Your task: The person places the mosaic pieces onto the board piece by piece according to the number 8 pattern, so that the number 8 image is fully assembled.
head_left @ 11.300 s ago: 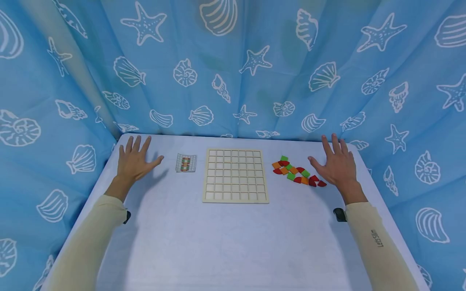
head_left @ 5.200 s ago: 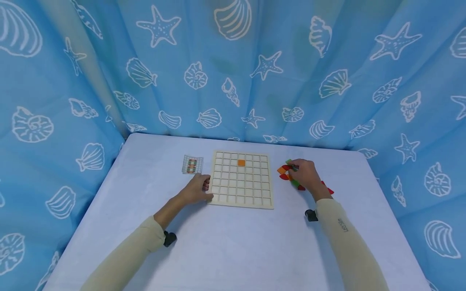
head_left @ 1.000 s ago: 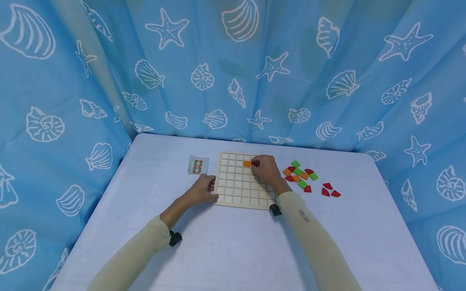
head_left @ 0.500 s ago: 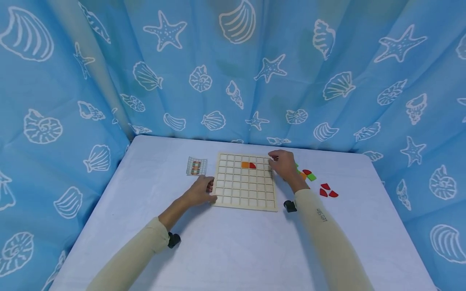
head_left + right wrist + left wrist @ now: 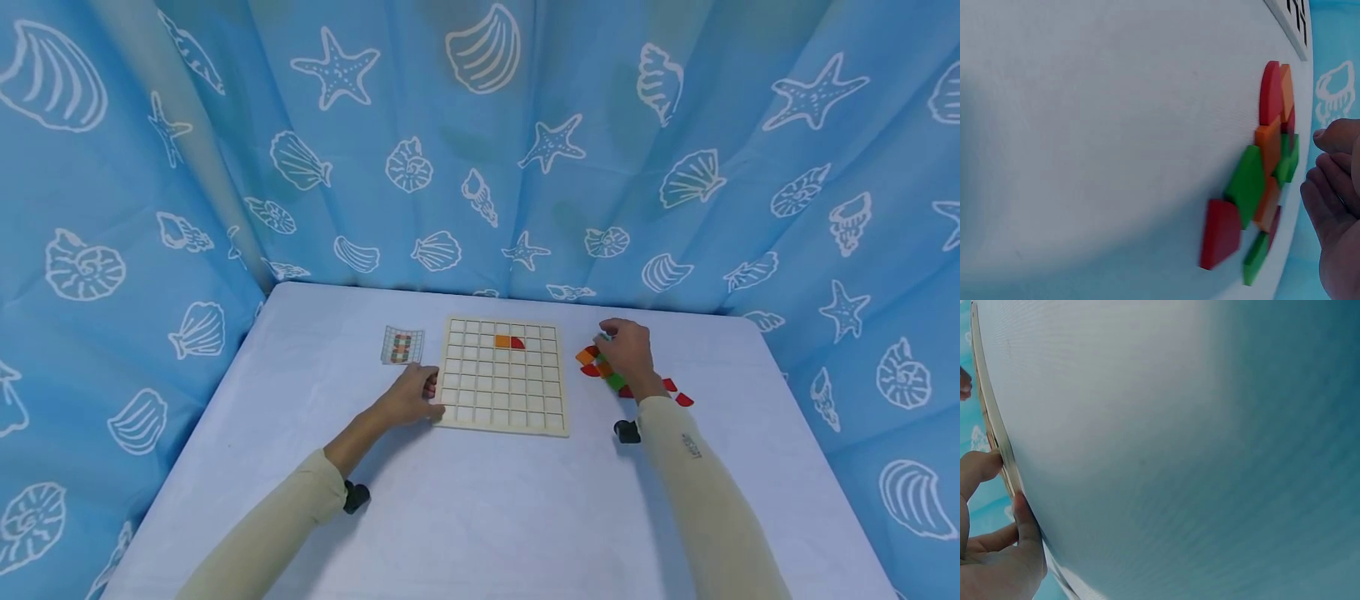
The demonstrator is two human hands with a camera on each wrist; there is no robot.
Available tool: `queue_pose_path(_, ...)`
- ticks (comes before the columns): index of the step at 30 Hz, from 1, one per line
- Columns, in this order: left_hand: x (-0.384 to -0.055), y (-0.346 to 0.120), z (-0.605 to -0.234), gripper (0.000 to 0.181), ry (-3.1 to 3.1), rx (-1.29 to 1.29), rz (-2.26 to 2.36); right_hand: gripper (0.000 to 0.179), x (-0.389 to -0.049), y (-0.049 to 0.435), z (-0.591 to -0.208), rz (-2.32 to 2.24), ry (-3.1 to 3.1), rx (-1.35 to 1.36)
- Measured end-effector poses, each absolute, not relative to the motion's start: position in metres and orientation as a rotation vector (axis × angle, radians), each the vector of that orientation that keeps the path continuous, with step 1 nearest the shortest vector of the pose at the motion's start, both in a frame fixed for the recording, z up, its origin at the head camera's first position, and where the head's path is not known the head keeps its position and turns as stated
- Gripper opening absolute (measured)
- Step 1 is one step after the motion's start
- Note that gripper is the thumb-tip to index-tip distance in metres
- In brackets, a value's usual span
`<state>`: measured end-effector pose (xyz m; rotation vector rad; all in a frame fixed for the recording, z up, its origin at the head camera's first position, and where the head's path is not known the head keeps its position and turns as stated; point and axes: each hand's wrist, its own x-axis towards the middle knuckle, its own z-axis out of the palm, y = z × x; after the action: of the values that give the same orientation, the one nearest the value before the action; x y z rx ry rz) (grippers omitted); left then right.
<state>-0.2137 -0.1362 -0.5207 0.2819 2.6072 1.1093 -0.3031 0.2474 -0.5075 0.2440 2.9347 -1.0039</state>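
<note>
My left hand (image 5: 408,395) holds the left edge of a pale wooden grid board (image 5: 498,396). In the left wrist view its thumb and fingers grip the board's rim (image 5: 994,409). An orange square tile (image 5: 502,342) and a red quarter-round tile (image 5: 518,342) lie side by side in cells near the board's far side. Right of the board, my right hand (image 5: 630,352) hovers over a cluster of loose tiles, partly covering them. The right wrist view has the thumb and fingers apart, above green (image 5: 1247,184), orange (image 5: 1268,142) and red (image 5: 1220,234) tiles, with nothing between them.
A small printed card (image 5: 402,345) with a coloured grid pattern lies left of the board. Separate red tiles (image 5: 684,400) lie right of the cluster. A blue shell-print curtain (image 5: 480,192) closes off the back and sides of the white table (image 5: 480,517).
The red quarter-round tile has been set beside the orange square and released. My right hand has moved right, from the board to the loose tiles. The left hand has stayed at the board's edge.
</note>
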Motion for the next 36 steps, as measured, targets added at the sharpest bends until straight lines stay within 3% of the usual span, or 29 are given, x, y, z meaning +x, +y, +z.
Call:
queue_pose_path(7,-0.214,-0.137,-0.521,0.070,2.602,0.292,1.113,0.042,-0.303,0.248,-0.519,-1.014,2.929,0.307)
queue_pose_path(17,-0.214,-0.137,-0.524,0.072,2.602,0.265,1.113,0.040,-0.307,0.250,-0.523,-1.002,2.946,0.149)
queue_pose_path(36,-0.214,-0.138,-0.522,0.060,2.596,0.298,1.127,0.043,-0.311,0.253,-0.529,-0.882,2.940,0.110)
